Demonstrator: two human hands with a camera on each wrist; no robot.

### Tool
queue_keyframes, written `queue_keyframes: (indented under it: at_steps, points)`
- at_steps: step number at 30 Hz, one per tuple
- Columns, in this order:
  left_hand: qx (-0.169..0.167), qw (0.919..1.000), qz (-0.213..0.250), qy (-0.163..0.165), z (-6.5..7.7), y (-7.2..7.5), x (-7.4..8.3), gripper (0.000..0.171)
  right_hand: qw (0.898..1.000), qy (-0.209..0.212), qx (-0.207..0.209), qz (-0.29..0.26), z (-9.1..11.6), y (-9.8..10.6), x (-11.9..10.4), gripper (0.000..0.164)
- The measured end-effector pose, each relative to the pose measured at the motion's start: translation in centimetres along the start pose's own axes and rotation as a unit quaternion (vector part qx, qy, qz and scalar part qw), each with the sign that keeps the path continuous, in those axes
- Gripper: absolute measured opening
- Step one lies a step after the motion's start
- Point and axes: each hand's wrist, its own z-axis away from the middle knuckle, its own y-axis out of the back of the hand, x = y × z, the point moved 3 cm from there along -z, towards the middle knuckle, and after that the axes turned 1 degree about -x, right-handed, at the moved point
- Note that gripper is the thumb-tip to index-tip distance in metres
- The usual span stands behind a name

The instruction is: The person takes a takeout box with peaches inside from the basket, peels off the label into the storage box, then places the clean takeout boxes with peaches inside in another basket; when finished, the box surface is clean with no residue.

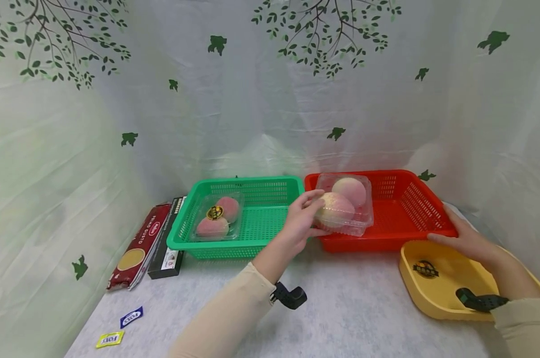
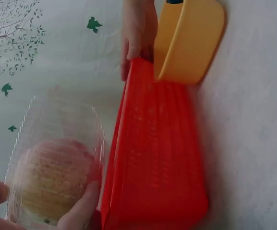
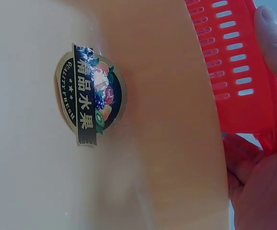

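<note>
Your beige left sleeve is slanting in from the bottom edge nearest the camera, a black wrist camera sitting just below its cuff. At its end your left hand is gripping the left side of a clear plastic clamshell, the fingers lying on the upper part and the thumb lying lower. Two pink-and-yellow peaches are resting inside it, and you are holding it tilted above the left part of a red plastic basket, to the left of your other hand. Your right hand, well apart from the left, is clasping that basket's rim at the right front corner, its thumb lying on one side and its fingers curling behind. Just below that hand, a yellow tub is sitting against the red basket, showing a "Quality Fresh" fruit sticker. Left of the clamshell, a green basket is standing beside the red one, and a stickered peach pack is lying in its left half. Farther left, a black box and a dark red Primo Gusto packet are lying side by side, with blue and yellow Fox's sachets lying nearer you on the tabletop.
</note>
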Motion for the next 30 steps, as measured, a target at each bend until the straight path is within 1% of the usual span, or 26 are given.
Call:
queue_keyframes:
  at_steps: [3, 6, 10, 15, 21, 24, 28, 30]
  points:
    - [0.018, 0.9998, -0.010, -0.005, -0.9, -1.1, 0.0, 0.027, 1.000, 0.003, 0.003, 0.004, -0.1, 0.0, -0.2, 0.100]
    - [0.051, 0.9982, -0.030, -0.014, -1.8, -2.2, -0.3, 0.024, 1.000, 0.006, 0.004, 0.007, -0.1, 0.0, -0.2, 0.099]
    - [0.095, 0.9933, -0.060, -0.026, -2.9, -3.4, -1.1, 0.025, 1.000, 0.006, 0.003, 0.007, -0.1, -0.2, -0.2, 0.098]
    - [0.116, 0.9858, -0.116, -0.036, -3.9, -4.6, -2.1, 0.026, 1.000, 0.006, 0.005, 0.004, 0.0, -0.2, -0.4, 0.099]
    - [0.122, 0.9755, -0.180, -0.033, -4.5, -5.9, -2.8, 0.021, 1.000, 0.008, 0.003, 0.002, 0.0, -0.1, -0.3, 0.099]
    - [0.110, 0.9719, -0.206, -0.027, -4.7, -6.3, -2.9, 0.019, 1.000, 0.009, 0.004, 0.002, 0.0, -0.2, -0.2, 0.099]
    - [0.086, 0.9685, -0.233, -0.016, -5.1, -6.7, -2.9, 0.017, 1.000, 0.009, 0.007, 0.003, 0.0, -0.2, -0.2, 0.099]
    - [0.073, 0.9670, -0.244, -0.012, -5.3, -6.9, -2.9, 0.020, 1.000, 0.008, 0.007, 0.003, 0.0, -0.2, -0.1, 0.099]
